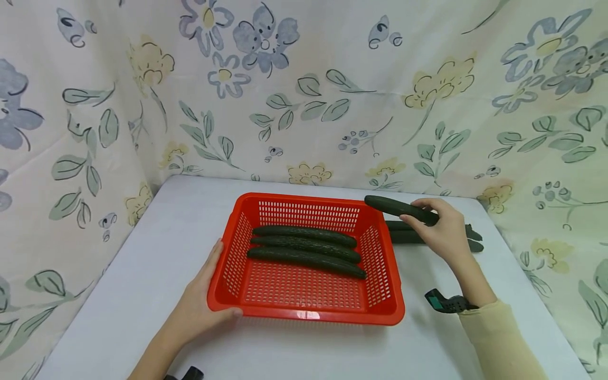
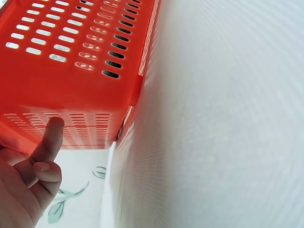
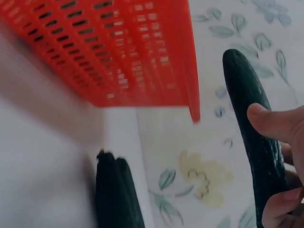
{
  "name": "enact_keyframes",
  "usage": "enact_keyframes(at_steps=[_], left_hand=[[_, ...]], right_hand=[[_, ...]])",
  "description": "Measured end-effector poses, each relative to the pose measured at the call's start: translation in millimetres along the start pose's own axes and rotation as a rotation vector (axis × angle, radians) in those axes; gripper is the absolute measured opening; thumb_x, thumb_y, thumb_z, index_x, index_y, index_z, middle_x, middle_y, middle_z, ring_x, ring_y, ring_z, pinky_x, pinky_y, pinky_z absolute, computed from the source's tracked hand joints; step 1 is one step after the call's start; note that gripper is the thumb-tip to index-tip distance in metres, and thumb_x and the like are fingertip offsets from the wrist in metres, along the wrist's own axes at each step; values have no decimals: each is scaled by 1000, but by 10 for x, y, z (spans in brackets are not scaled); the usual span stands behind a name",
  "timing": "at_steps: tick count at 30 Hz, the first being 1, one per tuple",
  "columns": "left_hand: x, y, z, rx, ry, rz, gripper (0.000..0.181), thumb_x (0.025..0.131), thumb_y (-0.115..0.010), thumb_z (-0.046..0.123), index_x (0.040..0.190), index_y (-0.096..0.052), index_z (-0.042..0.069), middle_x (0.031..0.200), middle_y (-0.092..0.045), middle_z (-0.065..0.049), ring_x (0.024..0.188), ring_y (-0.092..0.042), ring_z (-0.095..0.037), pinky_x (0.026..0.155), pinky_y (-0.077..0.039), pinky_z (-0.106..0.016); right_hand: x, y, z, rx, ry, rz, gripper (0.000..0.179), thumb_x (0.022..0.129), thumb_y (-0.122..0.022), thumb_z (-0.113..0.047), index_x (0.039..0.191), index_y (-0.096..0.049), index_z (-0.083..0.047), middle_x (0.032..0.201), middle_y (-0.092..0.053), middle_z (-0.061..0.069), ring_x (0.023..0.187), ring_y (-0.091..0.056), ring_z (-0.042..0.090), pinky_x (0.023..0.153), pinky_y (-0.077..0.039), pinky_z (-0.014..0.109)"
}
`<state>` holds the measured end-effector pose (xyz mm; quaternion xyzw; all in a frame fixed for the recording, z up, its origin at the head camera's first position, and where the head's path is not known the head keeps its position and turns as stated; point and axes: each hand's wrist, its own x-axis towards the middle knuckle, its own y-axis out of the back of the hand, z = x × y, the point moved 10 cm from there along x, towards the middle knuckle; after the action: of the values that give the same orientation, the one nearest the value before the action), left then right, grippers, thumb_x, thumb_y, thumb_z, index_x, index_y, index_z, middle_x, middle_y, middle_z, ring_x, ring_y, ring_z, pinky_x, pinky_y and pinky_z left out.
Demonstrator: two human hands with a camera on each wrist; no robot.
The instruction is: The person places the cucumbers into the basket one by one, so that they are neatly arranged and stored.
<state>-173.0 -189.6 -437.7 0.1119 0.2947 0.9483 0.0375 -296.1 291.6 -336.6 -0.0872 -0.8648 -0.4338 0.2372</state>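
Observation:
My right hand (image 1: 446, 227) pinches a dark green cucumber (image 1: 396, 207) between thumb and fingers, above the right rim of a red plastic basket (image 1: 304, 316). The cucumber (image 3: 247, 109) is tilted in the right wrist view and stands apart from the basket. Inside the basket lie three cucumbers (image 1: 304, 244), side by side in its far half. My left hand (image 1: 195, 306) rests against the basket's near left corner, fingers along the left side and thumb at the front rim. In the left wrist view, a fingertip (image 2: 56, 122) touches the basket's slotted wall.
More cucumbers (image 1: 406, 236) lie on the table to the basket's right, partly hidden by my right hand. The white table (image 1: 157, 237) meets a floral curtain (image 1: 304, 105) behind and at the sides. My right wrist bears a black strap (image 1: 456, 303).

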Motion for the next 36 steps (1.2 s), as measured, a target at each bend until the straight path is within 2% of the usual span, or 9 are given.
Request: enact_keyframes(at_steps=[3, 7, 12, 15, 28, 36], left_hand=[[-3, 1, 1, 1, -4, 1, 135, 70, -97, 31, 172, -8, 32, 176, -23, -11, 142, -49, -37, 87, -57, -25], [-4, -3, 6, 12, -6, 1, 136, 70, -97, 32, 172, -8, 31, 176, -23, -10, 143, -48, -37, 88, -56, -25], [-6, -8, 14, 10, -10, 2, 136, 70, -97, 33, 172, -9, 31, 176, -23, -11, 142, -49, -37, 87, -56, -25], [-11, -7, 16, 5, -11, 2, 136, 70, -97, 33, 172, -9, 31, 176, -24, -11, 141, -50, -37, 86, -57, -25], [-2, 5, 8, 3, -15, 0, 136, 69, -98, 33, 172, -9, 32, 175, -24, -12, 138, -53, -37, 85, -58, -26], [-3, 21, 4, 22, -23, 7, 138, 68, -99, 33, 172, -9, 32, 176, -24, -11, 138, -53, -35, 87, -58, -27]], right_hand=[[76, -79, -162, 2, 11, -41, 37, 87, -90, -21, 115, -74, -3, 108, -72, 18, 95, -62, 30, 73, -42, 14], [174, -170, -355, 9, 29, -83, 36, 88, -89, -23, 113, -74, -2, 105, -73, 18, 92, -64, 30, 70, -48, 20], [276, -291, -572, 28, 72, -132, 35, 89, -88, -21, 114, -74, -1, 110, -74, 19, 99, -65, 33, 79, -56, 45], [324, -360, -696, 46, 94, -154, 35, 89, -89, -20, 114, -75, 0, 111, -74, 19, 101, -65, 34, 85, -55, 52], [432, -600, -1170, 99, 140, -212, 34, 88, -90, -24, 111, -75, -3, 108, -76, 14, 93, -66, 29, 77, -53, 44], [474, -742, -1422, 113, 173, -234, 36, 87, -90, -26, 112, -75, -5, 110, -75, 12, 99, -66, 29, 86, -55, 47]])
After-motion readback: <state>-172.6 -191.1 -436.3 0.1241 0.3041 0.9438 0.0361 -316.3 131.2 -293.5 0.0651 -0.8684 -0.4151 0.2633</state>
